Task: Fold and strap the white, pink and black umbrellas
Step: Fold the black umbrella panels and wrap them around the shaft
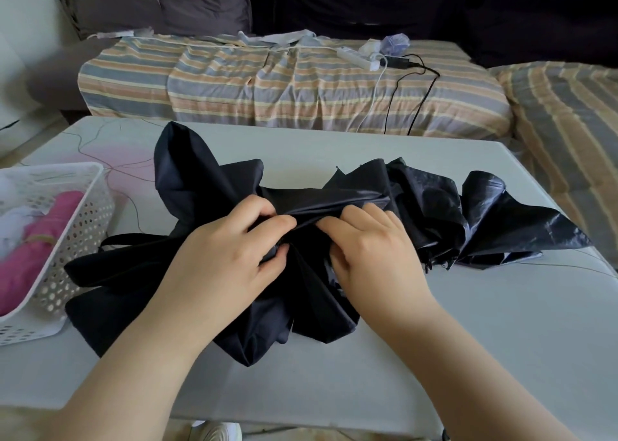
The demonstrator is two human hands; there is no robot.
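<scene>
We are looking down at the black umbrella [207, 186], which is lying loose and rumpled across the middle of the pale table [501, 340], its cloth fanning out to both sides and toward us. Our left hand [227, 256] is sitting on the middle of the bundle with its fingers curled in, thumb and fingertips pinching a fold of the black cloth. Our right hand [371, 250] is working just beside it, fingers bent and held close together, digging into the same gathered ridge of cloth, and the two hands are almost touching at the knuckles. A thin black strap [133, 238] is trailing out from under the cloth on the left, lying flat on the table. At the left edge a white perforated basket [83, 220] is standing on the table, touching the spread cloth, and inside it the pink umbrella [36, 243] is lying folded up with a band round its middle. Something white [13, 218] is lying beside the pink one in the basket, too blurred for us to tell what it is. Beyond the table a striped sheet [284, 86] is covering a sofa, and on it a white power strip [356, 57] is resting with cables running off it.
</scene>
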